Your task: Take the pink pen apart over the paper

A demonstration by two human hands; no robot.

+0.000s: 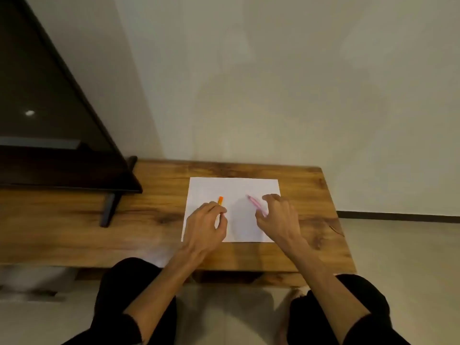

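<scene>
A white sheet of paper (234, 188) lies flat on a low wooden table (154, 220). My left hand (205, 226) rests over the sheet's left part and pinches an orange pen (220, 200), whose tip sticks out beyond the fingers. My right hand (276, 215) sits over the sheet's right part, with its curled fingers on a pink pen (254, 202) that points up and left across the paper. The pen's lower end is hidden under the hand.
A dark flat screen (49, 120) on a black stand (108, 207) fills the table's left end. A pale wall (273, 83) rises right behind the table. The table's right edge drops to a light floor (403, 257). My knees in black trousers (129, 290) are below.
</scene>
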